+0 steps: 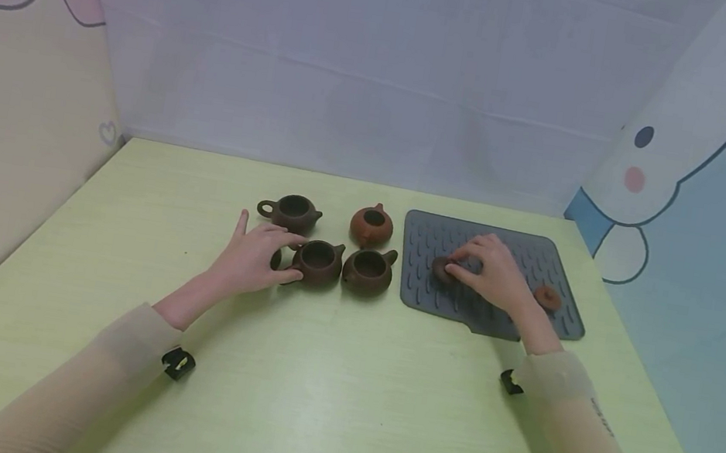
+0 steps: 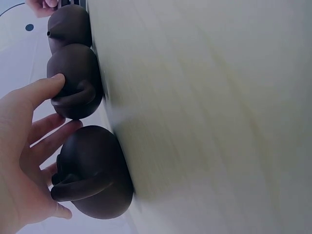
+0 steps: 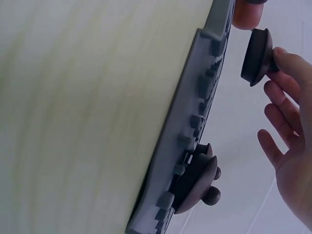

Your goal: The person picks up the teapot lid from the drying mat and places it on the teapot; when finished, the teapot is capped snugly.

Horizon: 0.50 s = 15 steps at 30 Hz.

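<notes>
My left hand (image 1: 254, 261) holds a dark brown teapot (image 1: 317, 263) by its left side, the thumb in front and the index finger behind. Another dark teapot (image 2: 95, 173) sits under that hand, mostly covered by it in the head view. Over the grey mat (image 1: 420, 286), my right hand (image 1: 493, 273) pinches a dark lid (image 1: 443, 271) by its knob. The right wrist view shows this lid (image 3: 257, 56) raised off the mat. Touching the held teapot on its right stands a further lidless dark teapot (image 1: 367, 272).
A lidless dark teapot (image 1: 295, 214) and a reddish-brown one (image 1: 371, 228) stand in the back row. On the mat's right side lies a reddish-brown lid (image 1: 547, 298). The right wrist view shows lids (image 3: 195, 183) close together on the mat. A fabric wall (image 1: 367, 102) rises behind the table.
</notes>
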{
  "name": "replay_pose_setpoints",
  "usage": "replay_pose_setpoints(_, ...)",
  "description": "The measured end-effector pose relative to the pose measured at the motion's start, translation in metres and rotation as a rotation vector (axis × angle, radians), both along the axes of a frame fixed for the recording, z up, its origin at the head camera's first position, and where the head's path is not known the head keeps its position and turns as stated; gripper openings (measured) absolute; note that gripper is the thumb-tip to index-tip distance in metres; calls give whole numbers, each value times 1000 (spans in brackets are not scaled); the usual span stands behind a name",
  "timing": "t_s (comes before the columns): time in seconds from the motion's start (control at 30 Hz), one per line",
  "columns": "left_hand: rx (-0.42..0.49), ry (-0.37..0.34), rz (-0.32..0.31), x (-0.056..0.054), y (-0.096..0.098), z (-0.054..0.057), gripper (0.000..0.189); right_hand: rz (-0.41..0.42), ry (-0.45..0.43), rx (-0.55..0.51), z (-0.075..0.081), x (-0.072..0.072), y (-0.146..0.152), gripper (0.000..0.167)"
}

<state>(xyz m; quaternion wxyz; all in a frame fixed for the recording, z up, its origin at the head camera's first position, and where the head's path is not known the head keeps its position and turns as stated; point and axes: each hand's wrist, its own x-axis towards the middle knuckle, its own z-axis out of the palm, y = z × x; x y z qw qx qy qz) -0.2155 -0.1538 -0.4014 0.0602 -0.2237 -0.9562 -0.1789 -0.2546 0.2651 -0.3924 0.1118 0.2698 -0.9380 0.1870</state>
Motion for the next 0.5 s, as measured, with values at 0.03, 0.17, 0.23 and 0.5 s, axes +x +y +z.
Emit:
replay_pose_setpoints(0.03, 0, 1, 0, 0, 0, 0, 59, 10, 25, -11, 0, 0, -1, 17)
replay_pose_setpoints(0.17, -1, -1, 1, 0, 0, 0, 59, 52, 120, -67, 1, 0, -7, 17)
replay_pose_setpoints(0.23, -3, -1, 2, 1, 0, 1, 59, 73, 156, -100, 2, -1, -11, 16)
replay_pose_setpoints(0.5, -2, -1, -3, 1, 0, 1, 59, 134, 243, -227, 2, -4, -29, 14)
